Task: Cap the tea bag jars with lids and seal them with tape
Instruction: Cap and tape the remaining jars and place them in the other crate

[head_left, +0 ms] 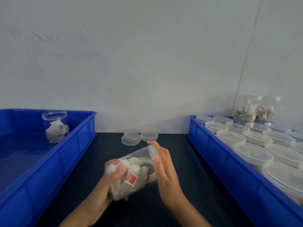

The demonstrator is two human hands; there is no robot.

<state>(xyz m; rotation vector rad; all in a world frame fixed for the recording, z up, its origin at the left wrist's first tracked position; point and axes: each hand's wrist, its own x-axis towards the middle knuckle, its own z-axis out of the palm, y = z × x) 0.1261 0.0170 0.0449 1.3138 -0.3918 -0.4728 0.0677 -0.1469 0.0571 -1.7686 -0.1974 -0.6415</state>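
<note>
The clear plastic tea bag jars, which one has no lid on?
The clear jar standing alone in the left blue crate: its threaded mouth is open. Those in the right blue crate are capped.

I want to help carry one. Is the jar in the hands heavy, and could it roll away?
Probably light: the clear plastic jar holds only tea bags. It looks round, so lying on its side it would likely roll. The smooth plastic may be slippery.
</note>
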